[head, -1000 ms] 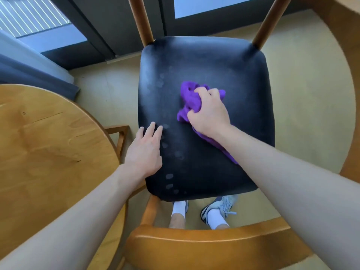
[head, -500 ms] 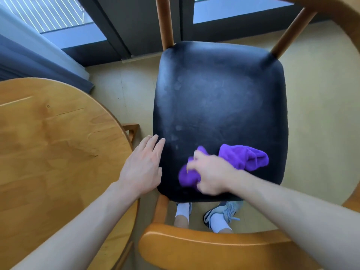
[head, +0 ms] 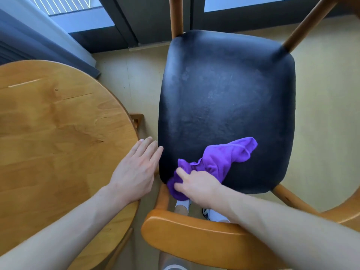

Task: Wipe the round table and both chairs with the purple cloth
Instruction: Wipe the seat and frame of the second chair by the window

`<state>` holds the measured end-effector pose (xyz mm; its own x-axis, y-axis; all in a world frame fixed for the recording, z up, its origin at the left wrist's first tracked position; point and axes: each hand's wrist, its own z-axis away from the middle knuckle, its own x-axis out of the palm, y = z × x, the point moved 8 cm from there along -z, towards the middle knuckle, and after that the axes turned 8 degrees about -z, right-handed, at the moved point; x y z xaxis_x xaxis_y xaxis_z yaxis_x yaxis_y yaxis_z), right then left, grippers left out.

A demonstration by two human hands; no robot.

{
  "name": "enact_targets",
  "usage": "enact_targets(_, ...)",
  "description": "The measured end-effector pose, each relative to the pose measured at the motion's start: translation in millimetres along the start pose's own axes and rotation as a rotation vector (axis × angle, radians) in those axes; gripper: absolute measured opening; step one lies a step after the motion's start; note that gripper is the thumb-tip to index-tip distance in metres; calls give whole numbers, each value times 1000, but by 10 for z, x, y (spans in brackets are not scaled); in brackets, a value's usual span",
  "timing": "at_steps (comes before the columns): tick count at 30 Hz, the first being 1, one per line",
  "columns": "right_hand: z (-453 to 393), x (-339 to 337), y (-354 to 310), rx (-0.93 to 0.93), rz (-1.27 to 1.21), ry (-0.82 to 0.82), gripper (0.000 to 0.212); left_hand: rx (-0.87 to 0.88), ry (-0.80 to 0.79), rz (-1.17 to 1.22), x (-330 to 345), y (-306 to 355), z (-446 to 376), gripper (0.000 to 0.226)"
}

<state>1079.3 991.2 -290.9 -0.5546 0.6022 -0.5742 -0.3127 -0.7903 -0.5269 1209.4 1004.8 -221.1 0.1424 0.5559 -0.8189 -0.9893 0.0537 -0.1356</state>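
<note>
A wooden chair with a black padded seat (head: 224, 98) fills the middle of the view. My right hand (head: 196, 186) grips the purple cloth (head: 224, 158) at the seat's near left corner; the cloth's loose end trails to the right over the seat. My left hand (head: 136, 170) is flat with fingers together, over the gap between the round wooden table (head: 58, 137) and the seat's left edge, fingertips by the seat. The table takes up the left side. No second chair is in view.
The chair's curved wooden backrest (head: 194, 236) runs across the bottom and up the right side. A window frame (head: 136, 22) and a grey curtain (head: 35, 41) stand at the back. My feet in white socks (head: 182, 206) show under the seat on the pale floor.
My right hand has dragged the cloth from the seat's middle down to its near left corner. My left hand has slid off the seat toward the table edge.
</note>
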Motion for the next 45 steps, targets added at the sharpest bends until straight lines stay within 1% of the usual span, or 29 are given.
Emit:
enact_targets(2,81,36,62,-89,114,-113,32,30,-7,-10,5,29,5,67)
enact_targets(5,118,55,108,-98,214,-243,31,56,-16,-3,-11,78,-49,66)
enact_targets(7,66,-53,129,-46,185,-259,28,71,-22,15,-13,141,-112,62)
enact_targets(8,9,-173,160,-12,138,-227,30,68,-20,40,-32,175,-147,58)
enact_targets(9,-72,-344,210,17,81,-159,33,37,-25,90,-36,191,-184,53)
enact_targets(11,-271,-805,345,53,2,35,38,-130,-49,342,42,158,-249,47)
enact_targets(12,-383,-1055,432,70,-17,119,41,-224,-68,475,94,137,-255,50)
enact_targets(14,-614,-1538,693,141,-42,234,50,-327,-60,600,139,146,-265,56)
enact_targets(16,-746,-1967,1065,266,-107,343,54,-358,-27,652,104,174,-274,60)
enact_targets(19,-738,-2543,1760,486,-301,634,45,-347,38,671,8,102,-417,70)
enact_targets(21,-645,-2694,2149,640,-474,789,42,-308,60,660,-37,33,-609,76)
enact_targets(22,-632,-2697,2255,687,-534,819,42,-294,69,652,-61,-14,-721,79)
enact_targets(24,-681,-2633,2205,673,-526,793,41,-279,83,626,-103,-123,-944,88)
enact_targets(26,-721,-2479,1930,548,-428,716,43,-276,62,608,-95,-201,-1117,98)
enact_targets(28,-705,-2210,1623,390,-322,576,42,-256,11,624,-15,-213,-1206,104)
enact_targets(30,-632,-1918,1375,252,-250,398,37,-212,-27,614,69,-147,-1205,109)
enact_targets(32,-572,-1807,1322,190,-220,285,30,-188,-32,572,116,-85,-1168,114)
enact_targets(33,-572,-1873,1364,175,-198,288,30,-184,-40,553,136,-58,-1161,115)
enact_targets(34,-604,-2002,1450,173,-175,332,32,-182,-48,531,158,-38,-1168,116)
enact_targets(36,-700,-2401,1708,234,-200,512,40,-185,-61,480,161,-19,-1191,115)
enact_targets(38,-775,-2803,2061,396,-399,727,48,-182,-72,446,144,-5,-1207,115)
enact_targets(39,-814,-2933,2227,489,-513,809,50,-182,-76,431,133,0,-1216,115)
enact_targets(40,-860,-3000,2317,563,-576,846,49,-183,-79,415,120,4,-1222,115)
enact_targets(41,-921,-3018,2319,598,-565,830,45,-183,-84,396,110,7,-1227,115)
enact_targets(42,-985,-3009,2239,585,-496,781,40,-177,-92,372,104,12,-1239,114)
enact_targets(45,-1087,-2781,1771,383,-260,607,34,-143,-132,304,83,17,-1292,113)
